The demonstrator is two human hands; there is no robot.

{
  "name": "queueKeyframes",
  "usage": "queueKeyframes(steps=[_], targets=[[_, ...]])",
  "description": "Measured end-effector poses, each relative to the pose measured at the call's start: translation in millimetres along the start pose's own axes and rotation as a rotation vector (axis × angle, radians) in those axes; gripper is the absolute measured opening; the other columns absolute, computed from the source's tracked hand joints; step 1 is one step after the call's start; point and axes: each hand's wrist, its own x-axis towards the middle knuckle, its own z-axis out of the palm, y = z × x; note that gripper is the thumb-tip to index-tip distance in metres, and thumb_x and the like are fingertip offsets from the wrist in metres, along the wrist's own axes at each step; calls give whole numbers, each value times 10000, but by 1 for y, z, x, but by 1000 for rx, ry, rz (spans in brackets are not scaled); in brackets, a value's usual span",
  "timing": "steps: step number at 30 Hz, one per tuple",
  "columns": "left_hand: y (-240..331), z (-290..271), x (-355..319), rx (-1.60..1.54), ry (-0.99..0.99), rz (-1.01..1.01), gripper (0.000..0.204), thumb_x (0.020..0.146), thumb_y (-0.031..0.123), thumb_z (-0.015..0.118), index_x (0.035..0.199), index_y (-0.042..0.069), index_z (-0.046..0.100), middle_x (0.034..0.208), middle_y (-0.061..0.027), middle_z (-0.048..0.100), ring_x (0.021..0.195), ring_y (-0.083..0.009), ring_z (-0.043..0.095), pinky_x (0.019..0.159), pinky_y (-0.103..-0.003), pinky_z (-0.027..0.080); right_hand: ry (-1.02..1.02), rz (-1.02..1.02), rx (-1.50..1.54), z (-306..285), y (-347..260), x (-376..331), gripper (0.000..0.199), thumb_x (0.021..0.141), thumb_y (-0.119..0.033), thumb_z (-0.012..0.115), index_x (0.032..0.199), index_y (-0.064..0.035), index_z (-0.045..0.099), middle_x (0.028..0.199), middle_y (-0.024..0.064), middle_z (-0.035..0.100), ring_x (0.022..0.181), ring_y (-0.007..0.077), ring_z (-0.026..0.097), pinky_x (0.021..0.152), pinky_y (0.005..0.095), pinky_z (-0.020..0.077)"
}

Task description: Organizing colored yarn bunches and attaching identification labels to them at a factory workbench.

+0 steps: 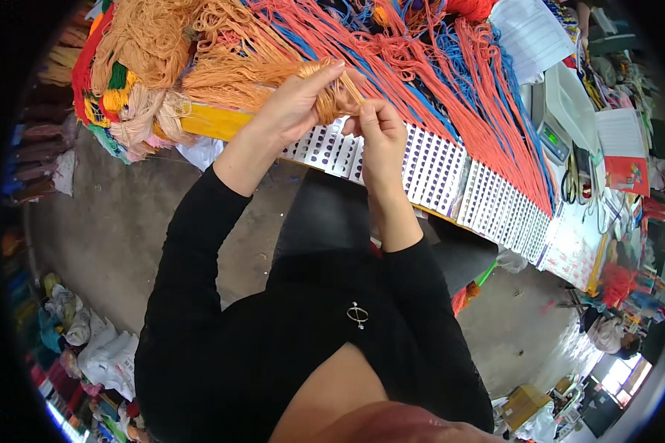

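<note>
In front of me, over the table's near edge, my left hand [292,103] is closed round a small hank of orange thread [328,103]. Strands of it wrap about the fingers and thumb. My right hand [382,136] pinches the right end of the strands between thumb and fingertips. Below and right of the hands lies a row of white cards with dark holes [432,162]. Long bundles of coral thread [488,140] and blue thread [511,92] run back from the cards. Loose orange thread [236,77] spreads to the left of my left hand.
A tangled orange heap [148,40] lies at the back left, beside red, green and yellow skeins [118,92]. On the right are a digital scale [553,140], scissors [569,181], a written sheet [532,33] and a red-and-white booklet [624,148]. Plastic bags [103,354] lie at lower left.
</note>
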Motion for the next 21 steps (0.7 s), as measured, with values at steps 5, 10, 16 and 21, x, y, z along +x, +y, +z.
queueKeyframes(steps=[5,10,16,21], targets=[[5,-2,-4,25,-32,-41,368,937,328,478,1039,-5,596,600,39,419,622,-63,487,670,-239,434,11,52,171,5,-1,-1,179,946,-175,465,867,-26,525,770,66,624,613,103,560,579,207,388],[11,9,-7,197,63,8,366,937,342,468,1019,18,618,585,48,402,496,-15,403,481,-162,363,-1,104,125,3,-5,-5,219,955,-198,441,815,-41,504,687,65,597,525,111,548,530,205,387],[12,10,-11,220,85,26,334,938,313,473,1011,22,617,584,43,406,461,-15,359,404,-157,263,2,105,130,5,-4,-6,204,957,-197,431,823,-49,474,631,68,581,477,112,532,489,195,376],[9,12,-11,263,182,101,319,928,292,497,954,10,643,566,42,436,488,-30,389,458,-175,329,12,116,75,7,-4,-5,216,965,-221,418,841,-51,467,592,47,555,462,104,526,476,191,377]])
